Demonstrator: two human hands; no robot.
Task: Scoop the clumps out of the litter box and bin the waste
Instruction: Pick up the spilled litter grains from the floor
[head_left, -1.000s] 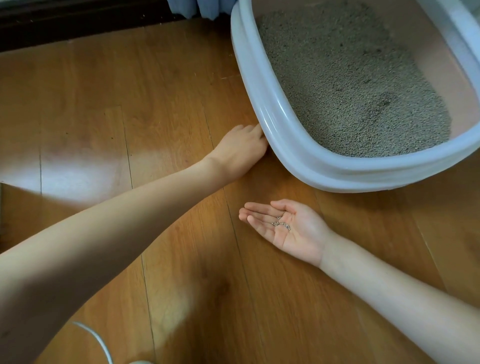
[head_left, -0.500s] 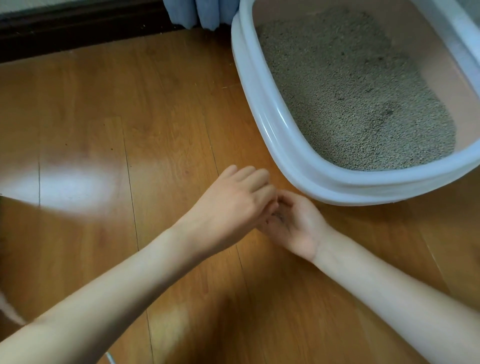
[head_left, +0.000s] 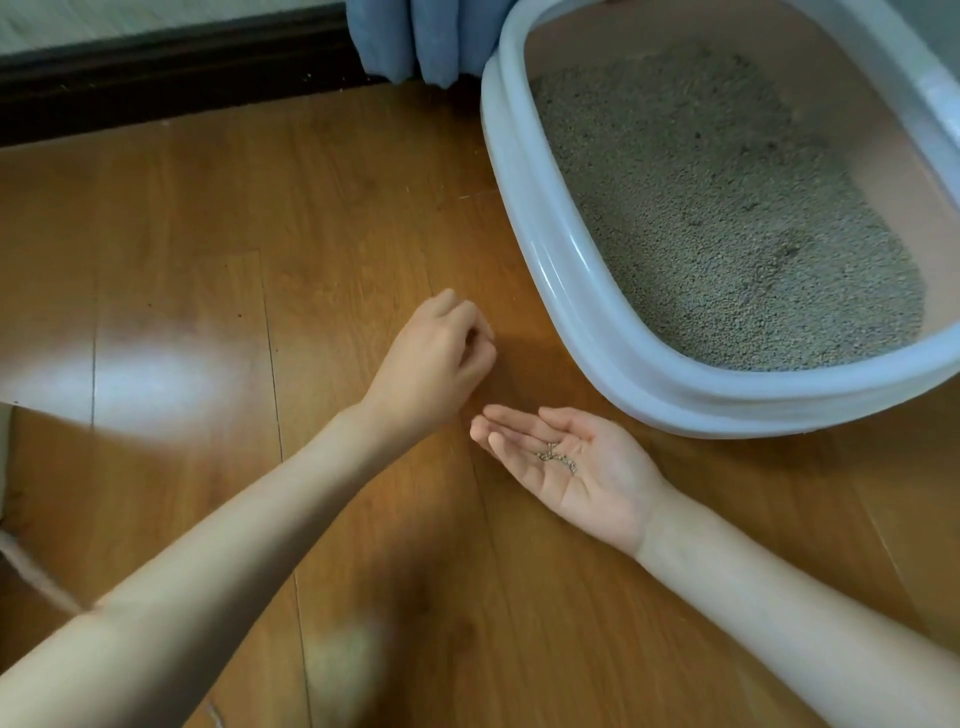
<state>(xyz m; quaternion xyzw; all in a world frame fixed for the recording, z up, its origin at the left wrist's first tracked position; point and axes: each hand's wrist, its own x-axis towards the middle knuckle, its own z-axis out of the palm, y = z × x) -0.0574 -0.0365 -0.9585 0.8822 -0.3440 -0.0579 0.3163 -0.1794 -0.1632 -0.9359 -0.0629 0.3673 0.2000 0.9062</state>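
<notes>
Once overlapping, left hand (head_left: 434, 358) now apart.

The floor (head_left: 322, 218) was wood-look plank, smooth and glossy, with a bright patch of glare. The litter box (head_left: 561, 270) looked like smooth, shiny pale plastic. The litter (head_left: 727, 218) inside was grey, matt and grainy. A blue curtain (head_left: 415, 36) was soft, folded cloth. The baseboard (head_left: 171, 78) was dark and matt.
</notes>
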